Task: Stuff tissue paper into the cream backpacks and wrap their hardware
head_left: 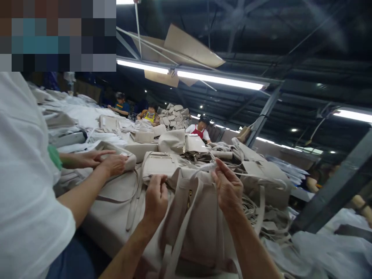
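Observation:
A beige bag (203, 221) with a small gold zipper lies in front of me, its straps running down its face. My right hand (229, 185) is closed at the bag's upper right, thumb and fingers pinching a strap end with whitish wrapping (207, 166). At the bag's upper left is my left hand (156, 197), its fingers curled together; what they hold, if anything, is hidden. Just beyond it sits another beige bag (159, 164) with a zipped front.
On the left, a person in a white shirt (26, 174) handles a beige bag (128, 153). Piled bags and straps cover the table further back. A metal post (334, 186) slants at the right, near clear plastic wrapping (331, 252). Other people sit beyond.

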Action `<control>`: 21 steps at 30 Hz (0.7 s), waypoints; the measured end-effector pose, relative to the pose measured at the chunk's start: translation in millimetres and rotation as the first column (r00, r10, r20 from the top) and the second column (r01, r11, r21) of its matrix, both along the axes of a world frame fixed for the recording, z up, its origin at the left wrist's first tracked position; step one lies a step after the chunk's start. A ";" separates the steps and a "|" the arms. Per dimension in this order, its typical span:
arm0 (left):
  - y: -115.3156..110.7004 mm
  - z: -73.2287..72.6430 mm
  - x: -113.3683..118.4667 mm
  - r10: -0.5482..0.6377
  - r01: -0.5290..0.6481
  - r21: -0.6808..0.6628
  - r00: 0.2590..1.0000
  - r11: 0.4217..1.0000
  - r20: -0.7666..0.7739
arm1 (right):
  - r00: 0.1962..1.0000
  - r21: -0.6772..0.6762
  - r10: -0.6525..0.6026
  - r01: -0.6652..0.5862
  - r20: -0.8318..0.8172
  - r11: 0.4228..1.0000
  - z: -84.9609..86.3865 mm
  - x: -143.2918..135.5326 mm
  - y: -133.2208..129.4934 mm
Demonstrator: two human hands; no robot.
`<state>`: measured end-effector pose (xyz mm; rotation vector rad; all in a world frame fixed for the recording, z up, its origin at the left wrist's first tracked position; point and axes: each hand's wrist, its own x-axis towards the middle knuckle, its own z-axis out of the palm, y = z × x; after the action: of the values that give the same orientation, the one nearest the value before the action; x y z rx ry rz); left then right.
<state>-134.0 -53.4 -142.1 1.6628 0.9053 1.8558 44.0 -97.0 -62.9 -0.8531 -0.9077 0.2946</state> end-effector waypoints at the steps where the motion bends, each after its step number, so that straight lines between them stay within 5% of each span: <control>1: -11.0 5.5 -3.6 0.015 -0.008 0.095 0.997 0.995 -0.078 | 1.000 0.004 0.016 -0.016 0.012 1.000 2.6 -1.5 0.1; 5: -51.6 22.4 -8.7 0.142 -0.067 0.221 0.928 0.973 -0.343 | 1.000 0.006 0.025 -0.025 0.000 1.000 5.9 -5.8 -3.7; 10: -79.0 23.4 0.1 0.178 -0.133 0.122 0.831 0.984 -0.528 | 1.000 0.024 0.024 -0.024 0.015 0.999 2.1 -9.8 -18.6; 15: -74.4 23.0 22.4 0.130 -0.241 -0.044 0.660 0.970 -0.740 | 0.997 0.047 0.057 -0.059 0.046 0.997 1.0 -24.1 -33.2; 21: -56.5 29.4 29.5 0.044 -0.237 -0.158 0.670 0.959 -0.741 | 0.976 -0.005 0.034 -0.034 0.214 0.999 0.5 -28.3 -51.3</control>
<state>-104.5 -109.9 -112.6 2.2549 1.5469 1.0332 15.7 -148.3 -62.5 -0.8829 -1.1239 0.2358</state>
